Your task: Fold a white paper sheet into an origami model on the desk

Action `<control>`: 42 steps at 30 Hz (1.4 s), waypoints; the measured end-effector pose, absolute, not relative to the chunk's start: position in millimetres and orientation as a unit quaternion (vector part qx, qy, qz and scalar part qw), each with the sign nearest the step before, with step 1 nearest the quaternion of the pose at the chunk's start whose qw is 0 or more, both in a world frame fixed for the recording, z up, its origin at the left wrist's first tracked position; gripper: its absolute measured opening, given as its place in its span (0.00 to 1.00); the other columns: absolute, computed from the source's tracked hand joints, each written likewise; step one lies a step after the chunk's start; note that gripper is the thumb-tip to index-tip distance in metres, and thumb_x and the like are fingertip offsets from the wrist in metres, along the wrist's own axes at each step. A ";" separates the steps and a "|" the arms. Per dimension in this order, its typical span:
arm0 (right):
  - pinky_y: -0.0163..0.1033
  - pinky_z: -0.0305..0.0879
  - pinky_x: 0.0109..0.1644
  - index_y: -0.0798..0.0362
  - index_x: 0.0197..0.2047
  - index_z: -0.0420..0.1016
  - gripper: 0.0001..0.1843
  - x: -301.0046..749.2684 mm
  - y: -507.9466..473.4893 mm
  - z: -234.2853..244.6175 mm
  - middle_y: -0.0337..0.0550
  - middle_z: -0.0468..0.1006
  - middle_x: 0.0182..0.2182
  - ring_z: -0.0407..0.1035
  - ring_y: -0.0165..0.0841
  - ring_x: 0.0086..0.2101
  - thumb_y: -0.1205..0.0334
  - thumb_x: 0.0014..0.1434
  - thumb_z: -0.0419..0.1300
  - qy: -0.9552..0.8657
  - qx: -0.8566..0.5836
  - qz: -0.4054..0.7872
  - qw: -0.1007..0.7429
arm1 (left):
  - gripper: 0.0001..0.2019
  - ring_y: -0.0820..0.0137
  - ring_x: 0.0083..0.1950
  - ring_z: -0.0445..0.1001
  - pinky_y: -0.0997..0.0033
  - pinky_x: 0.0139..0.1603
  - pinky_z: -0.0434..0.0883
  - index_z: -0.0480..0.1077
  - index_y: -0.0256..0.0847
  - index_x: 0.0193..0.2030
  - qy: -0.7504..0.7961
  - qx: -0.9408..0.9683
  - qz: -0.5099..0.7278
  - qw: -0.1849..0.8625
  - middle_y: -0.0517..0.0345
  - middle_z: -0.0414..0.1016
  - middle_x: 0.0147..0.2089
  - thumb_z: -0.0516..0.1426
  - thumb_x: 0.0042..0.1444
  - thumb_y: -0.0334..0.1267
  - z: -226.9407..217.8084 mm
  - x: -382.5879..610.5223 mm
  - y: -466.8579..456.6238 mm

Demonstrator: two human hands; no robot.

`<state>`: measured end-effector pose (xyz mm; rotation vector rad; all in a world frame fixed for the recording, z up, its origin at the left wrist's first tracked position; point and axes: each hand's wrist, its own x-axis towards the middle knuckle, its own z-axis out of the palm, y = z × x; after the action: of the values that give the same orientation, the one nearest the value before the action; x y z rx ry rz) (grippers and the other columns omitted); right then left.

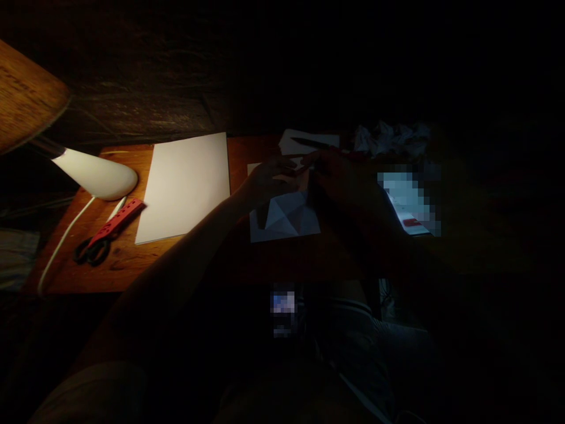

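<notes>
White creased paper (285, 219) lies on the wooden surface (119, 268) under both hands, fold lines already in it, upper part apparently lifted. Left hand (269, 184) and right hand (342, 179) meet at that raised part, fingers (286, 168) close together, but shadow hides how far shut they are or what they grip. Flat unfolded blank sheet (183, 185) and red-handled scissors (108, 235) lie off to the left, untouched by either hand.
</notes>
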<state>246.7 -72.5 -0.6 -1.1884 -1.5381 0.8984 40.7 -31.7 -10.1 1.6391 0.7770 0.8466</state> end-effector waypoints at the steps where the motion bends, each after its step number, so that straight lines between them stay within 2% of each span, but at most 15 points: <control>1: 0.42 0.75 0.51 0.48 0.39 0.77 0.09 246.6 -72.7 0.1 0.43 0.84 0.42 0.77 0.39 0.47 0.71 0.57 0.62 -0.628 -0.488 0.368 0.482 | 0.22 0.63 0.52 0.80 0.64 0.51 0.78 0.75 0.39 0.49 0.323 0.688 0.348 0.549 0.50 0.81 0.49 0.73 0.48 0.37 -9.5 41.0 -32.0; 6: 0.42 0.74 0.52 0.47 0.38 0.75 0.07 247.3 -70.5 -2.8 0.43 0.83 0.42 0.77 0.38 0.47 0.70 0.59 0.60 -0.628 -0.487 0.371 0.481 | 0.25 0.65 0.48 0.80 0.65 0.49 0.78 0.75 0.39 0.48 0.322 0.694 0.330 0.553 0.53 0.80 0.45 0.75 0.43 0.36 -9.7 40.4 -30.1; 10: 0.41 0.74 0.49 0.47 0.42 0.73 0.02 247.6 -67.8 -9.2 0.43 0.81 0.42 0.77 0.37 0.44 0.61 0.65 0.61 -0.620 -0.483 0.358 0.505 | 0.28 0.67 0.44 0.80 0.65 0.46 0.78 0.74 0.40 0.50 0.313 0.695 0.327 0.559 0.54 0.80 0.43 0.74 0.41 0.34 -14.4 39.2 -27.5; 14: 0.41 0.73 0.52 0.46 0.44 0.73 0.09 247.5 -76.0 0.0 0.43 0.81 0.44 0.75 0.38 0.48 0.51 0.69 0.61 -0.620 -0.509 0.325 0.500 | 0.25 0.65 0.47 0.80 0.66 0.47 0.77 0.74 0.41 0.49 0.327 0.692 0.362 0.532 0.51 0.81 0.46 0.73 0.43 0.34 -18.6 38.2 -25.0; 18: 0.43 0.73 0.50 0.48 0.35 0.74 0.15 247.2 -90.4 17.1 0.41 0.80 0.35 0.76 0.40 0.46 0.48 0.70 0.60 -0.652 -0.517 0.315 0.456 | 0.21 0.65 0.50 0.79 0.66 0.50 0.77 0.73 0.41 0.47 0.361 0.671 0.418 0.494 0.51 0.80 0.47 0.71 0.46 0.32 -19.8 37.1 -23.1; 22: 0.43 0.72 0.44 0.50 0.28 0.73 0.20 245.9 -91.9 18.5 0.41 0.79 0.29 0.76 0.41 0.41 0.47 0.68 0.62 -0.680 -0.519 0.317 0.411 | 0.21 0.65 0.51 0.78 0.66 0.50 0.77 0.72 0.41 0.46 0.363 0.667 0.435 0.483 0.52 0.79 0.47 0.71 0.46 0.34 -19.5 37.9 -23.5; 25: 0.42 0.71 0.42 0.49 0.28 0.75 0.17 243.8 -84.0 8.2 0.41 0.80 0.30 0.76 0.40 0.38 0.48 0.65 0.65 -0.682 -0.514 0.326 0.405 | 0.23 0.63 0.51 0.78 0.64 0.50 0.77 0.71 0.42 0.47 0.357 0.671 0.427 0.491 0.53 0.78 0.46 0.72 0.46 0.37 -19.6 38.7 -24.2; 28: 0.41 0.70 0.40 0.49 0.30 0.77 0.15 241.4 -77.9 -1.1 0.40 0.80 0.29 0.75 0.38 0.36 0.50 0.65 0.64 -0.676 -0.511 0.336 0.411 | 0.23 0.62 0.51 0.78 0.64 0.50 0.77 0.70 0.42 0.47 0.354 0.671 0.423 0.496 0.53 0.78 0.46 0.72 0.45 0.37 -19.6 38.7 -25.0; 34: 0.41 0.70 0.41 0.50 0.29 0.75 0.14 241.1 -83.0 4.3 0.40 0.79 0.29 0.74 0.37 0.36 0.53 0.63 0.67 -0.691 -0.509 0.317 0.403 | 0.22 0.62 0.52 0.77 0.65 0.49 0.76 0.69 0.43 0.45 0.354 0.672 0.422 0.496 0.51 0.78 0.47 0.72 0.46 0.40 -18.7 41.0 -28.0; 36: 0.42 0.71 0.41 0.49 0.29 0.75 0.13 242.7 -84.2 8.0 0.39 0.79 0.29 0.74 0.38 0.36 0.53 0.61 0.69 -0.690 -0.513 0.310 0.406 | 0.21 0.64 0.50 0.77 0.66 0.46 0.75 0.69 0.43 0.45 0.362 0.669 0.418 0.497 0.53 0.78 0.45 0.71 0.48 0.42 -17.9 41.9 -28.5; 38: 0.43 0.72 0.41 0.49 0.29 0.75 0.14 244.6 -83.6 10.5 0.40 0.80 0.31 0.74 0.38 0.37 0.52 0.60 0.70 -0.681 -0.518 0.312 0.414 | 0.16 0.66 0.43 0.77 0.68 0.41 0.73 0.70 0.44 0.43 0.378 0.657 0.408 0.509 0.55 0.77 0.40 0.68 0.52 0.45 -16.2 41.5 -29.0; 40: 0.43 0.73 0.41 0.49 0.29 0.74 0.16 246.6 -82.1 11.8 0.40 0.81 0.31 0.73 0.38 0.36 0.50 0.60 0.70 -0.667 -0.525 0.326 0.417 | 0.11 0.69 0.36 0.74 0.70 0.35 0.69 0.71 0.43 0.37 0.391 0.651 0.389 0.522 0.58 0.74 0.33 0.65 0.57 0.47 -13.6 39.8 -29.5; 42: 0.43 0.73 0.41 0.50 0.29 0.74 0.16 248.4 -80.8 12.0 0.40 0.80 0.31 0.73 0.37 0.35 0.50 0.61 0.69 -0.654 -0.533 0.336 0.418 | 0.13 0.71 0.31 0.70 0.71 0.31 0.66 0.70 0.42 0.31 0.391 0.666 0.369 0.517 0.60 0.70 0.27 0.63 0.58 0.47 -10.2 37.4 -30.5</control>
<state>248.4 -80.8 12.0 -1.3369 -1.6412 0.8421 37.4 -30.5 -10.2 1.5990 0.9380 0.8849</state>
